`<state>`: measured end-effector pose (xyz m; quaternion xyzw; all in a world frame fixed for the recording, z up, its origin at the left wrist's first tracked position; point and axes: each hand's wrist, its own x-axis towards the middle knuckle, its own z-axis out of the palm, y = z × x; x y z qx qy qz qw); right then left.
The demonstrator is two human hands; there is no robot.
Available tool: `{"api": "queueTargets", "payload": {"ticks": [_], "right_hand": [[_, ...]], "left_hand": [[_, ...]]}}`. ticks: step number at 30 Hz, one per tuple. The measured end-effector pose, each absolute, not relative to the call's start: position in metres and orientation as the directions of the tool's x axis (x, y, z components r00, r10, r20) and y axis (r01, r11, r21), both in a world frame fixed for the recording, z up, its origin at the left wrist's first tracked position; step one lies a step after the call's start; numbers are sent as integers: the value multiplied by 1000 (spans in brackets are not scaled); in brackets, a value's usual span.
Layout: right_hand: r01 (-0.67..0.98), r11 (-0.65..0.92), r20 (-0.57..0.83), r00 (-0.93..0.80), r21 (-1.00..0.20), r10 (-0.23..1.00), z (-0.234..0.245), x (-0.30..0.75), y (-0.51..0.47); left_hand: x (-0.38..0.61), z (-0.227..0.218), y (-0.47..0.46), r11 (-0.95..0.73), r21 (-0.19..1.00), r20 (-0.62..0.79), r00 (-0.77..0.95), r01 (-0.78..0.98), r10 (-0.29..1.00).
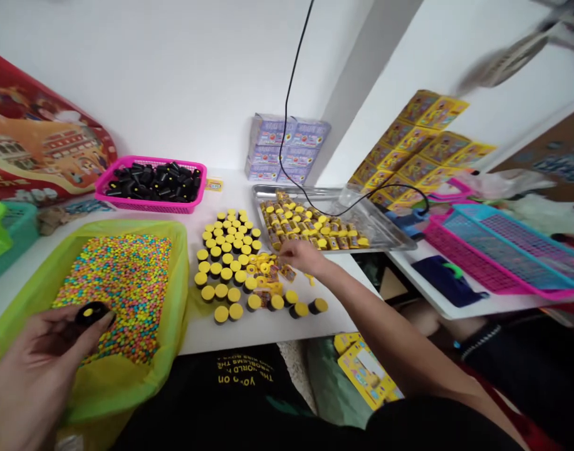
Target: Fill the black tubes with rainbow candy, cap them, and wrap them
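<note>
My left hand (47, 357) pinches a small black container with a yellow dot (92, 313) between thumb and fingers. It hovers over the near left of a lime-green bin (178, 288) of tiny coloured candies (122, 282). Across the table, my right hand (299, 254) has its fingertips pressed together by a pile of small yellow pieces (266, 266). Whatever is in those fingertips is too small or hidden to name. Around this pile stand many black containers with yellow lids (225, 260), mostly upright; a few at the right lean.
A metal tray (385, 232) holds rows of yellow-topped packed containers (315, 225). Black pieces fill a pink basket (150, 203) at the back left. Purple boxes (287, 147) and yellow boxes (404, 150) are stacked behind. A black cable (291, 75) hangs over the tray. Someone sits at the right.
</note>
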<state>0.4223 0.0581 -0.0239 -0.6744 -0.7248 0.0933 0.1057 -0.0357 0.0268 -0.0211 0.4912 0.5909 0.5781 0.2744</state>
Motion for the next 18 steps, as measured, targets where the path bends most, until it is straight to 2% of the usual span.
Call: {"api": "queueTargets", "payload": {"ticks": [2, 4, 9, 13, 18], "right_hand": [[959, 99, 8, -100, -266, 995, -41, 416, 49], [957, 143, 0, -148, -251, 989, -54, 404, 48], [951, 218, -21, -228, -217, 973, -66, 388, 58], [957, 167, 4, -171, -239, 985, -59, 388, 59], [947, 15, 126, 28, -322, 992, -29, 361, 42]], "left_hand": [[-22, -13, 27, -104, 980, 147, -272, 168, 951], [-8, -5, 27, -88, 988, 111, -196, 125, 974], [10, 1, 27, -114, 974, 119, -14, 194, 993], [4, 5, 28, -82, 956, 73, 42, 282, 996], [4, 12, 37, -77, 935, 55, 73, 345, 996]]}}
